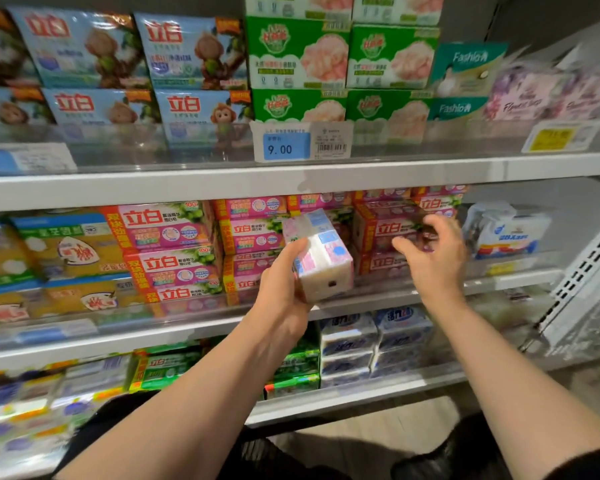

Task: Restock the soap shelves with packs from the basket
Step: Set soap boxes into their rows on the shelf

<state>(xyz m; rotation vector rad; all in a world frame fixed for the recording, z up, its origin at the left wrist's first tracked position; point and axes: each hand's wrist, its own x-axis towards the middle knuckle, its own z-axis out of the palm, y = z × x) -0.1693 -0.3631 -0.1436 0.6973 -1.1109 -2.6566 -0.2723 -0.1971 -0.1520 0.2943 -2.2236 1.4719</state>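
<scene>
- The soap pack [321,254], a blocky pink-and-white bundle in glossy film, sits tilted in front of the middle shelf [361,299], not yet set down among the stock.
- The left hand [284,282] grips it from below, thumb up its near face.
- The right hand [430,254] reaches at the stacked pink packs [385,233] with fingers spread and loosely bent; I cannot tell whether it touches them.
- I judge the job mid-way: this row looks well filled, one pack is on its way in, and the basket is not clearly in view, so what is left is unknown.
- Around it, everything is boxy and shiny: green cartons [298,53] above, white bars [374,341] below, behind clear plastic lips.
- A blue price tag [284,147] reads 9.00.
</scene>
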